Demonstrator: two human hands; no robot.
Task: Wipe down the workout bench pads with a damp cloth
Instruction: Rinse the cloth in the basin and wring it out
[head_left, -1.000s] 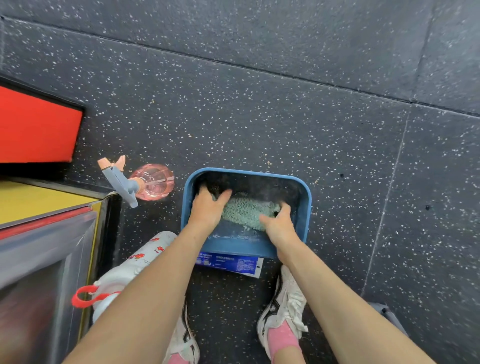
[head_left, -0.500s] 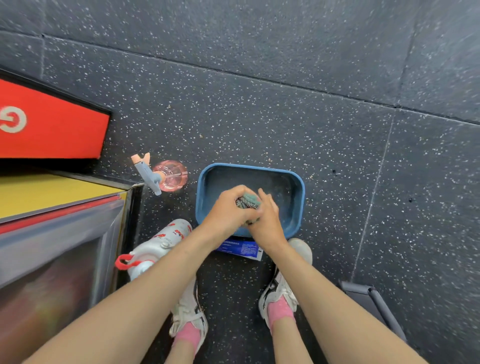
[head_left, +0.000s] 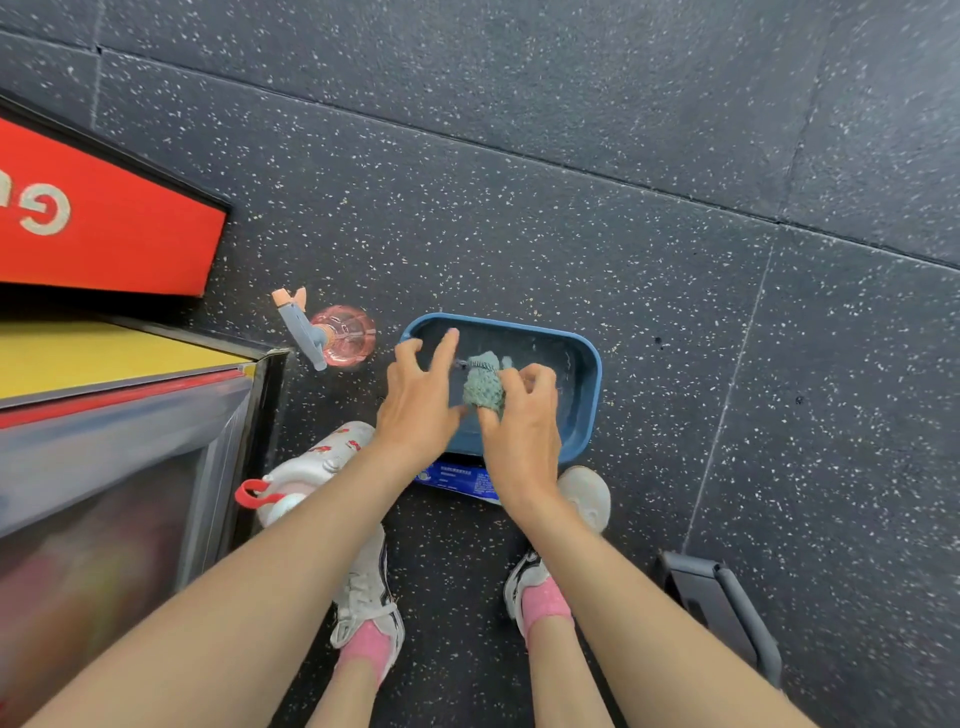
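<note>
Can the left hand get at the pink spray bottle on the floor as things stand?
Probably yes. The left hand is open and empty above the blue plastic basin, and the pink spray bottle stands just to its left with bare floor between.

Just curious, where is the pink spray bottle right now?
The pink spray bottle stands on the speckled floor, just left of the blue plastic basin and beyond the left hand.

Speckled floor (head_left: 571, 156) (basin (head_left: 589, 405); spray bottle (head_left: 332, 332))
</note>
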